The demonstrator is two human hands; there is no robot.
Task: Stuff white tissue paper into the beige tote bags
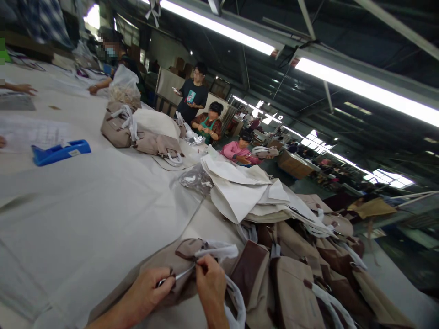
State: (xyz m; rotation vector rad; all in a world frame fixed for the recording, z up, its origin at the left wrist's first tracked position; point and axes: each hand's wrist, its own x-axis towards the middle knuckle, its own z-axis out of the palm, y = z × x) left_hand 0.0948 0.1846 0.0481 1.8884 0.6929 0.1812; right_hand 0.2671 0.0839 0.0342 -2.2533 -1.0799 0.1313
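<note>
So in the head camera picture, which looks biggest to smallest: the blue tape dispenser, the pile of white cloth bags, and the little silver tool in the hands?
1. Pile of white cloth bags, clearly the biggest.
2. Blue tape dispenser, though it sits farther from the camera, so its true size is unsure.
3. Silver tool, a thin sliver between the left hand and right hand.

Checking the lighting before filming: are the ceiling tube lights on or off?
On: the ceiling tube lights glow bright white against the dark roof.

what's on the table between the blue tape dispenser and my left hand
Only bare pale cloth covering the table lies between the tape dispenser and the left hand, as the head view shows; nothing else sits on that stretch.
</note>
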